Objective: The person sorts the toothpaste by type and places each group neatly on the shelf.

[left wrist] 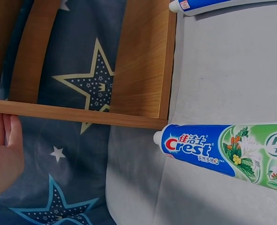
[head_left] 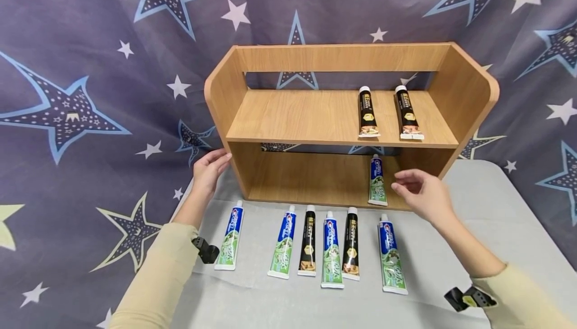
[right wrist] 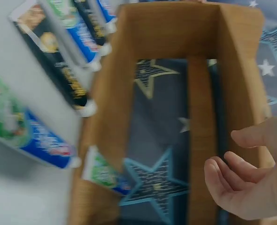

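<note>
Hovering empty and loosely curled, the right hand [head_left: 423, 192] sits just beside the shelved Crest tube [head_left: 377, 180]; a careless brush could knock it. Left hand [head_left: 209, 170], fingers straight, steadies the wooden shelf [head_left: 225, 93].

1. We wear pale beige long sleeves on both arms.
2. Our left hand [head_left: 208, 170] and right hand [head_left: 423, 194] are bare.
3. Black clip-like mounts sit by each forearm.

Six tubes [head_left: 331, 256] lie before the shelf [head_left: 342, 118]; two tubes [head_left: 387, 112] on top, one tube [head_left: 377, 181] below.
</note>
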A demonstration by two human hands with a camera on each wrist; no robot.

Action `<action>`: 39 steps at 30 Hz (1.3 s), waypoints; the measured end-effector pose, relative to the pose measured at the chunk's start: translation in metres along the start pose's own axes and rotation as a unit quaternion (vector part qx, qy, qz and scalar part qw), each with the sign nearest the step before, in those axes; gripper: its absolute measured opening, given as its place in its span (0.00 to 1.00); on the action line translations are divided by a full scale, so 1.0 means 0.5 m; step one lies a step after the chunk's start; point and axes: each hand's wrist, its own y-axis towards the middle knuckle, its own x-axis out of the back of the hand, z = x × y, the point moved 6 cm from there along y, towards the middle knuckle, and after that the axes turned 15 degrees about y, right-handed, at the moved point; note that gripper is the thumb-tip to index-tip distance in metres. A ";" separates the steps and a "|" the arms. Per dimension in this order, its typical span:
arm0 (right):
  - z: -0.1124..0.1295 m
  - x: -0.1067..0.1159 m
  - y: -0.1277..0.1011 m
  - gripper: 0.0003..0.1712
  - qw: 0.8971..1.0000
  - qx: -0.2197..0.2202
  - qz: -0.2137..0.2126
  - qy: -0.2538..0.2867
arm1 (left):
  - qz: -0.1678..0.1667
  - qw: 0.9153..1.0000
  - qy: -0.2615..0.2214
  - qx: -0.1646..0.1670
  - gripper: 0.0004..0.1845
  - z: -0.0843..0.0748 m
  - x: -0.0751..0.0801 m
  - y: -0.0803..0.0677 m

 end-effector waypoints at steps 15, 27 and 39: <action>-0.185 -0.079 -0.082 0.14 0.993 -0.087 0.072 -0.026 | 0.003 1.000 0.008 0.004 0.11 0.004 0.001 -0.001; -0.245 -0.106 -0.105 0.22 0.975 -0.177 0.130 -0.036 | 0.001 1.000 0.016 -0.001 0.10 0.003 0.000 0.004; -0.281 -0.139 -0.116 0.20 0.943 -0.296 0.154 0.026 | 0.005 1.000 0.013 -0.003 0.09 0.002 0.001 0.003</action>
